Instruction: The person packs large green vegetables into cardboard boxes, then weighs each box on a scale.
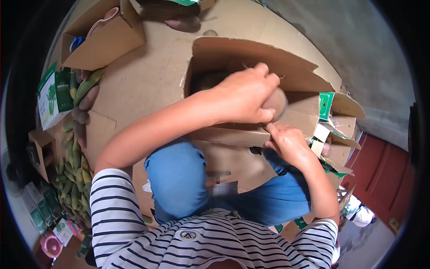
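My left hand (251, 96) reaches across into an open cardboard box (228, 134). Its fingers are closed on a round brown root vegetable (278, 104), which is slightly blurred and partly covered by the hand. My right hand (289, 141) has its fingers closed over the near edge of the same box, at the right end. Shadow and my left forearm hide most of what lies inside the box.
Another cardboard box (105, 42) holds a pink-rimmed item at upper left. A purplish root (183, 23) lies at the top. Corn cobs in husks (74, 175) are heaped at left. Cardboard boxes with green printing (326, 106) stand at right, near a red door (378, 172).
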A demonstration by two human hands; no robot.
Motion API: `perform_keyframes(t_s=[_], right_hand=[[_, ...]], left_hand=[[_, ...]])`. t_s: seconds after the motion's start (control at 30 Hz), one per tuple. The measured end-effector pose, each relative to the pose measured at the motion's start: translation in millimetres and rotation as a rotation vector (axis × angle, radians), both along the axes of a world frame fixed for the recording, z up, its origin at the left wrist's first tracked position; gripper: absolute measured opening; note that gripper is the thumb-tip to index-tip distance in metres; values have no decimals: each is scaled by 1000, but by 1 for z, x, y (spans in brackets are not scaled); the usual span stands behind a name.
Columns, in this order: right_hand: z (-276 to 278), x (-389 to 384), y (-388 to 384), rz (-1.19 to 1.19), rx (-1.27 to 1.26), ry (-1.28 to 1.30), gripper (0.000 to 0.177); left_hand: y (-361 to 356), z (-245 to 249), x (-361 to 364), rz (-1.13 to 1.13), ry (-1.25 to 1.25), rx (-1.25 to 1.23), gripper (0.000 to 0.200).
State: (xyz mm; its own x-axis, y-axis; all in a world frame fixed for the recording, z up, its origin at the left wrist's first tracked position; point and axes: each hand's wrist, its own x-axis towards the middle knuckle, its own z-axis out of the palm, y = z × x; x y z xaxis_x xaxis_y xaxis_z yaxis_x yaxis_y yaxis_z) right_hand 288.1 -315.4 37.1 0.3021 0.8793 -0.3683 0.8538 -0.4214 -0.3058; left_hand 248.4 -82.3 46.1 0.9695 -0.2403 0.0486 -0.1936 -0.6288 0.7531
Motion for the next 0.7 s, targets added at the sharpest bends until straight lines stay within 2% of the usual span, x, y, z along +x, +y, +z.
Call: perform_keyframes(t_s=[0.07, 0.13, 0.2, 0.23, 0.27, 0.37, 0.43, 0.5, 0.6, 0.7], right_hand=[[1, 0, 0, 0, -88, -2, 30], [4, -3, -1, -18, -213, 4, 30], [2, -2, -3, 1, -106, -7, 30], [4, -1, -2, -11, -101, -6, 30], [4, 0, -1, -24, -97, -4, 30], [4, 1, 0, -23, -99, 21, 30], [6, -2, 3, -24, -110, 35, 31], [7, 0, 5, -28, -92, 37, 31], [9, 4, 8, -36, -95, 57, 33], [10, 8, 12, -25, -114, 84, 36]], left_hand=[[3, 3, -4, -84, -76, -137, 46], [26, 27, -16, 5, -72, -395, 36], [56, 17, -28, 354, -287, -623, 25], [80, 9, -26, 530, -398, -585, 21], [103, 0, -28, 614, -424, -617, 21], [156, -69, -26, 863, -503, -352, 18], [165, -102, -24, 929, -316, -43, 18], [166, -152, -23, 794, -203, 320, 22], [155, -202, -6, 632, 18, 379, 30], [146, -230, 21, 497, 108, 570, 39]])
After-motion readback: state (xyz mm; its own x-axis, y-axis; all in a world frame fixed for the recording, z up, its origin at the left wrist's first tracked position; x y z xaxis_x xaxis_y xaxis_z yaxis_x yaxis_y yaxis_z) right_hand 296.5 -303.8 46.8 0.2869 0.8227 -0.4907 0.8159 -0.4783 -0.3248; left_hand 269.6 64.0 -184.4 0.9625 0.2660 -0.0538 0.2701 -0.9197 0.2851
